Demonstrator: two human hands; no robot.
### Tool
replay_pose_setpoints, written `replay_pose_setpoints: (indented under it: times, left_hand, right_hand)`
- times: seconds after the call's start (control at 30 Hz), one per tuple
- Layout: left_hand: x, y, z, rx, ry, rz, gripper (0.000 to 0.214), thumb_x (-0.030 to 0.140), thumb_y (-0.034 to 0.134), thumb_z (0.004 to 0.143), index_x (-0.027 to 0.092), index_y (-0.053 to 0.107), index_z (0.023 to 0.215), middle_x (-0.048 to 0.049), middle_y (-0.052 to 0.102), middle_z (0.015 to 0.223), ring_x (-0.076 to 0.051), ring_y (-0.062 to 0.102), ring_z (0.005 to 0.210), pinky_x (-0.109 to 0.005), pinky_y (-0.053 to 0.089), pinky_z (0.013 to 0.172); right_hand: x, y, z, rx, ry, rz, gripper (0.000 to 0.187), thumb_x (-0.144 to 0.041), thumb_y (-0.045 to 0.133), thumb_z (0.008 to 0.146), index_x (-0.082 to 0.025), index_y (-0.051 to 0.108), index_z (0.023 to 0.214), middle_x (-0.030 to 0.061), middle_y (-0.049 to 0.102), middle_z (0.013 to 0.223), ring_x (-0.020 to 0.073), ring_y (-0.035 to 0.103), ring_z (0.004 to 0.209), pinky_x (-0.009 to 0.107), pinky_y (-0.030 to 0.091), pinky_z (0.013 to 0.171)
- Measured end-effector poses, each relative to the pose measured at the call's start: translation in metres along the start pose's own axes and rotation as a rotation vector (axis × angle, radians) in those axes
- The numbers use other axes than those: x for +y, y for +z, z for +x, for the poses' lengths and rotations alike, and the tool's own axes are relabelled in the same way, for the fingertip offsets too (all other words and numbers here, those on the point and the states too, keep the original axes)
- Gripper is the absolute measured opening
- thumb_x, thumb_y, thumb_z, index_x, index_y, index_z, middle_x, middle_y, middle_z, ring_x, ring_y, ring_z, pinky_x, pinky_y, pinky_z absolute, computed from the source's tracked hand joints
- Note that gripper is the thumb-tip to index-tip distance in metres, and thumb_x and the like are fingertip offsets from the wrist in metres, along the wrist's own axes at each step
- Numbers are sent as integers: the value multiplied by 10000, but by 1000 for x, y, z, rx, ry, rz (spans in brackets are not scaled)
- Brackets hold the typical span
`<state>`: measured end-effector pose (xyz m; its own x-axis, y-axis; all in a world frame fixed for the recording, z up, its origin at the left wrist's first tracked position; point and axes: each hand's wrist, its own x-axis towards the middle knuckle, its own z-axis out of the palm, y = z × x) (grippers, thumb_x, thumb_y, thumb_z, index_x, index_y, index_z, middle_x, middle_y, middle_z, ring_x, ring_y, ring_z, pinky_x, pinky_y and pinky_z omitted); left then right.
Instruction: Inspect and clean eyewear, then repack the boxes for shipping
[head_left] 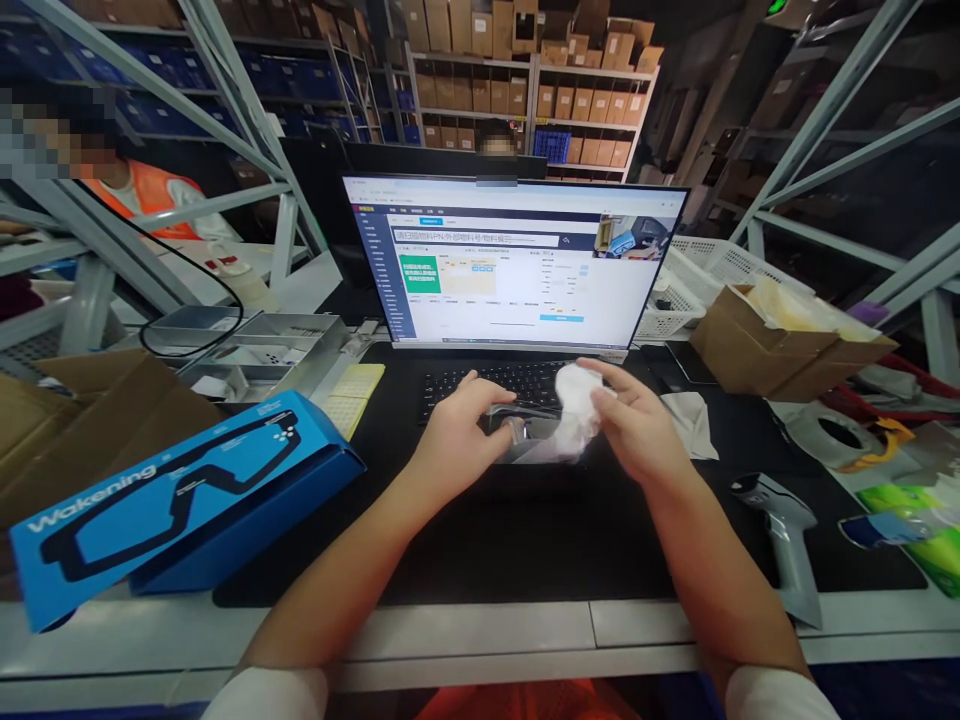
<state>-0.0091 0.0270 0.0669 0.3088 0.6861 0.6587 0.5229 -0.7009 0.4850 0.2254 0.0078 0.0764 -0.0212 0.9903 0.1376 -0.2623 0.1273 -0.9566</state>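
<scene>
Over the front of the black keyboard [499, 385], my left hand [461, 430] pinches one end of a clear, shiny plastic piece [541, 430], which could be a bag or a lens. My right hand [634, 420] grips a crumpled white wad [577, 400] between thumb and fingers; it looks like tissue or thin wrapping. The lower part of the wad is blurred and meets the clear piece, so I cannot tell whether they are joined. A blue box [180, 490] marked "Wakening", printed with a glasses outline, lies tilted left of my left forearm.
Behind the keyboard stands a lit monitor [517, 265]. To the right are a grey handheld scanner [784, 545], a tape roll [832, 435], a white cloth [691, 422] and an open cardboard box [772, 345]. Yellow note sheets [352, 397] and metal trays [262, 350] lie left. A co-worker in an orange vest [161, 195] is beyond the frame.
</scene>
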Motion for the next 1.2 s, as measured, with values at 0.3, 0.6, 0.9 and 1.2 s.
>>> replay_pose_setpoints:
  times: [0.3,0.6,0.9,1.2]
  left_hand:
    - [-5,-16,6,246,-89,171,116,241,697,816,209,627,903,7,706,838,-184,695,786,-534,444,1135]
    - [3,-11,2,305,-26,295,127,224,697,797,207,608,887,14,707,784,-197,697,733,-541,430,1127]
    - [3,0,1,266,8,323,113,201,686,831,204,669,943,8,772,876,-215,740,787,-538,397,1137]
    - [-6,-9,4,384,-27,289,122,213,703,814,221,674,933,14,761,852,-211,731,778,-540,379,1174]
  right_hand:
    - [-5,-14,12,532,-543,179,320,-214,703,834,-245,684,1152,40,689,1193,216,651,1108,396,523,975]
    - [32,64,-21,79,85,435,313,-263,696,865,-237,684,1177,70,712,1210,255,653,1129,445,508,1016]
    - [3,58,-38,78,185,565,373,-200,671,861,-252,680,1230,50,727,1209,251,646,1183,468,471,1092]
    - [-16,3,-3,373,-65,536,289,-165,576,889,-228,701,1142,47,736,1176,189,658,1158,415,484,1094]
